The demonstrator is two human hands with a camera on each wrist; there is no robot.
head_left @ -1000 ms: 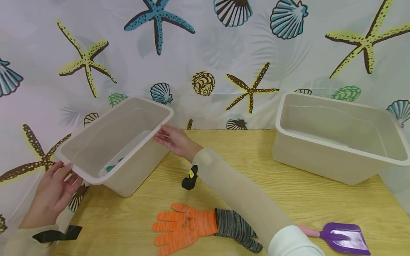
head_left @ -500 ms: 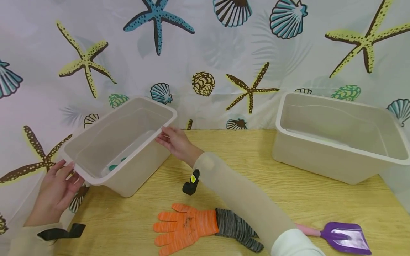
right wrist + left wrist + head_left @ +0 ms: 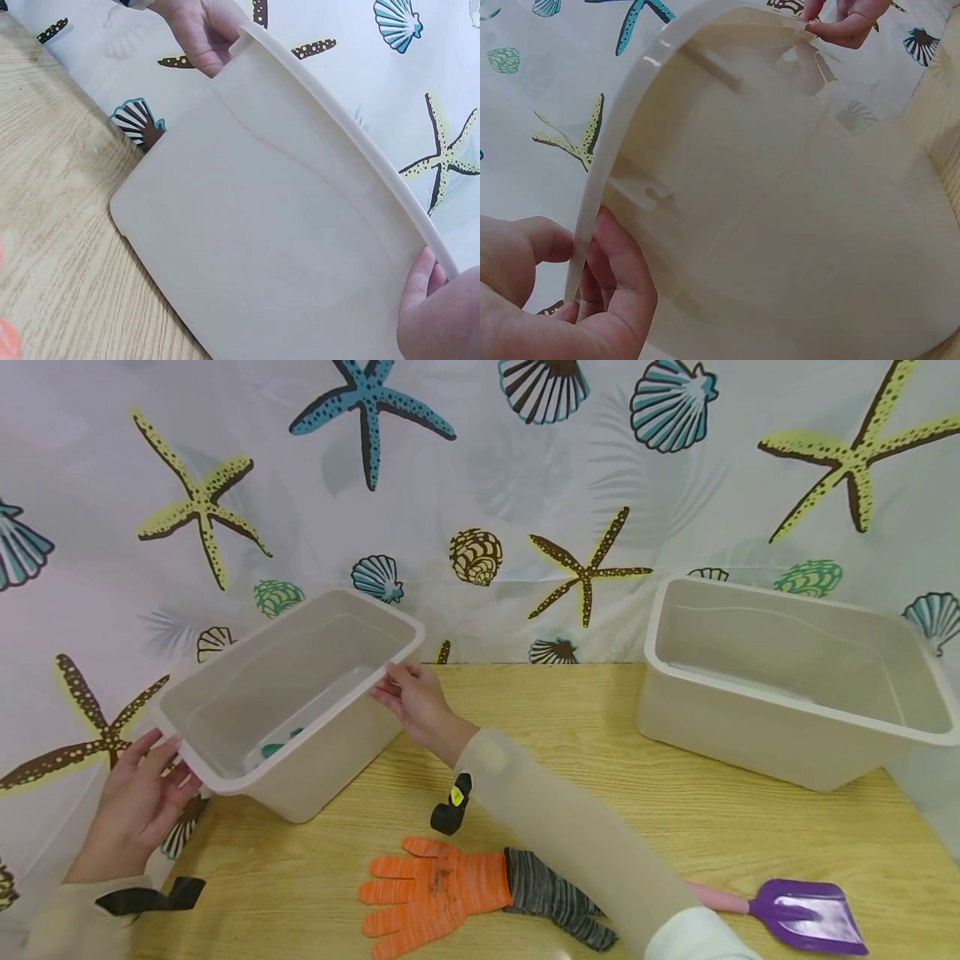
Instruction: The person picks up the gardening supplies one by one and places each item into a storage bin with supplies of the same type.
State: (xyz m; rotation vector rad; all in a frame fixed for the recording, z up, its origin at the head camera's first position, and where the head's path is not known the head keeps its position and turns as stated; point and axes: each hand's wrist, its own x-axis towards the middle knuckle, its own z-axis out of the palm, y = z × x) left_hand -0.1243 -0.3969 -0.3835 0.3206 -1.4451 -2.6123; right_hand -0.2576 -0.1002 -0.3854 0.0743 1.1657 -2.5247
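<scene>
A beige plastic bin (image 3: pixel 348 743) stands at the left of the table against the patterned cloth. My left hand (image 3: pixel 138 797) grips its rim at the near left end; in the left wrist view the thumb is outside and the fingers curl under the lip. My right hand (image 3: pixel 422 708) pinches the rim along the right long side, thumb on top and fingers beneath. In the right wrist view the bin wall (image 3: pixel 262 202) reaches down to the tabletop. Small green things (image 3: pixel 273 749) lie on the bin's floor, partly hidden by its side.
Another beige bin (image 3: pixel 750 727) stands at the right back. An orange work glove (image 3: pixel 442 893) with a grey part lies at the front, partly under my right arm. Right of it is a purple toy shovel (image 3: pixel 810 917) with a pink handle. Patterned cloth (image 3: pixel 480 460) hangs behind.
The left bin has slid a little to the right, with both hands staying on its rim and moving along. Glove, shovel and the other bin have kept their places.
</scene>
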